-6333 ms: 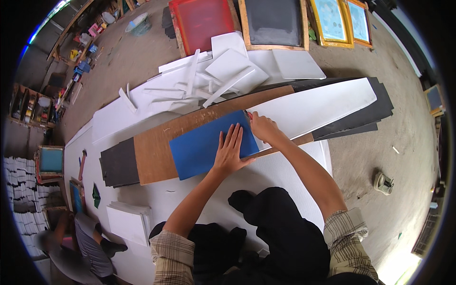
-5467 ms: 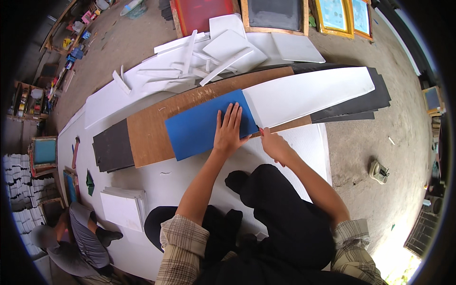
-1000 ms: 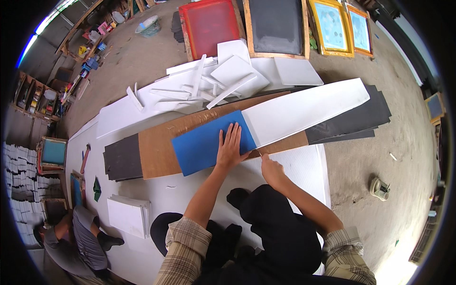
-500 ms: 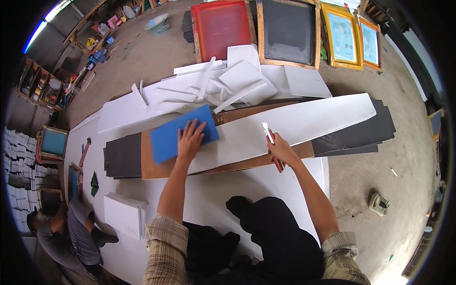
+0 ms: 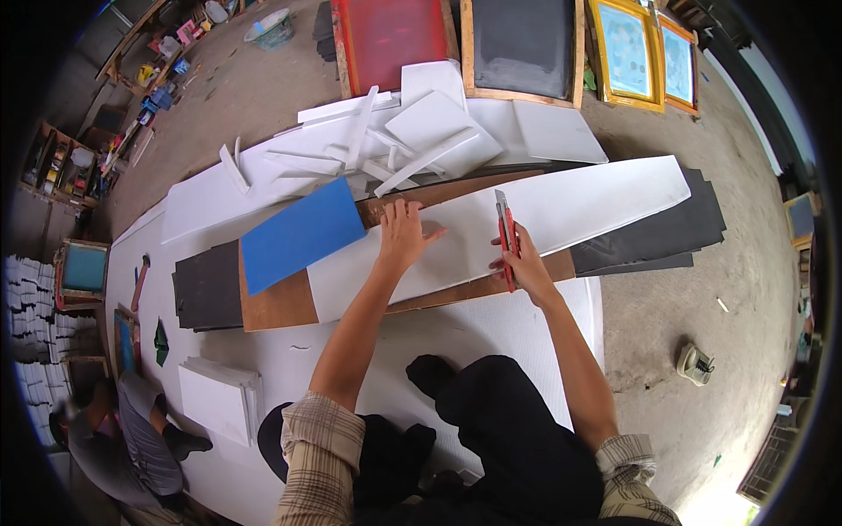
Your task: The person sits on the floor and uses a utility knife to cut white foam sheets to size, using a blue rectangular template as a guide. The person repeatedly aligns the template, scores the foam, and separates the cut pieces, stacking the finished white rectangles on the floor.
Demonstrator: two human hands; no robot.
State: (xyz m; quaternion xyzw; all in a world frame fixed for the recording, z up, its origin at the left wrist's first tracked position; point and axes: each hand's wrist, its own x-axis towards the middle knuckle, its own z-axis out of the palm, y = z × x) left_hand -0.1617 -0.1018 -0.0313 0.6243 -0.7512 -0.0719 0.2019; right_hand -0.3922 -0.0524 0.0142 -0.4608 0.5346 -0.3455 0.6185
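While a long white sheet point(image 5: 583, 210) is lying across a brown board point(image 5: 285, 302), the left hand point(image 5: 403, 238) is extending over it near a blue panel point(image 5: 303, 232), its fingers point(image 5: 400, 210) apart. The right hand point(image 5: 526, 263) is holding a red cutter knife point(image 5: 505, 230) over the sheet, fingers clamped around it. Dark boards point(image 5: 210, 285) are jutting past the brown board.

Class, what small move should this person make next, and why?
Probably ease the red utility knife aside to the right: the right hand holds it over the long white board, metal tip exposed, while the bare left hand is over that same board, beside the blue board.
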